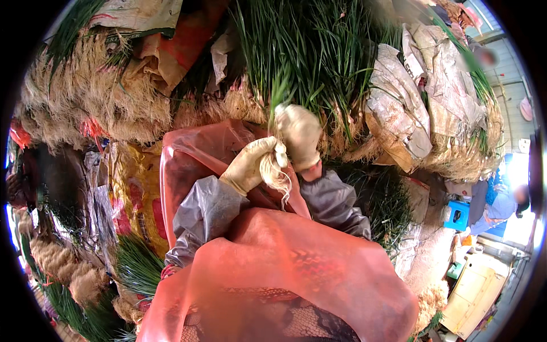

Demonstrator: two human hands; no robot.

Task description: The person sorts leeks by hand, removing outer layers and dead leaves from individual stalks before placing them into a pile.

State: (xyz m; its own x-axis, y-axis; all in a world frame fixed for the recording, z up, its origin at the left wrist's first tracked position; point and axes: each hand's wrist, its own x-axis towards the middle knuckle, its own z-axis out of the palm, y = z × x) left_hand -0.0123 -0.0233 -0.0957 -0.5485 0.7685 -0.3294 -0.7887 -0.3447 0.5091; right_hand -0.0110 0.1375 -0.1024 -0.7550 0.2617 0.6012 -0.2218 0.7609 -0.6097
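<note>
My left hand (250, 162), in a cream glove, is closed on a small bunch of spring onions. Its pale stringy roots (276, 175) hang below the fingers, and green leaves (279, 90) stick up above. Right against it is my right hand (298, 134), also gloved and smeared by motion beside the stems; its fingers cannot be made out. Both forearms wear grey shiny sleeves. A translucent red plastic apron (296, 245) covers my lap under the hands. Just beyond them lies a large heap of spring onions (310, 62) with long green leaves.
Rooted bundles (97, 91) are stacked at the far left, partly under sacking. Whitish sacks (399, 102) cover more bundles at the right. A yellow sack (137, 188) lies at my left. Further right are a blue plastic stool (457, 215), a cream-coloured box (476, 293) and another person (498, 205).
</note>
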